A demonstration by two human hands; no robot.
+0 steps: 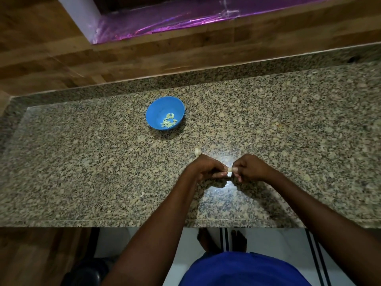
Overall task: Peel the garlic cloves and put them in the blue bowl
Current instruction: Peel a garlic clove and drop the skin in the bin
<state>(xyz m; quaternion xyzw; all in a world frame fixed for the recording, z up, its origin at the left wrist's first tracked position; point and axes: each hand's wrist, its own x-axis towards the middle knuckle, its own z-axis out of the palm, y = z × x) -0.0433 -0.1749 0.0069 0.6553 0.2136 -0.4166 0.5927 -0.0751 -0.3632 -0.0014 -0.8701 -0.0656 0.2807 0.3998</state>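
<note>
A blue bowl stands on the granite counter and holds several peeled garlic cloves. Nearer to me, my left hand and my right hand meet over the counter and pinch one small garlic clove between their fingertips. Most of that clove is hidden by the fingers. An unpeeled clove lies on the counter just beyond my left hand.
A bit of garlic skin lies on the counter left of my left forearm. A wooden wall rises behind the counter. The counter's front edge runs just ahead of my body.
</note>
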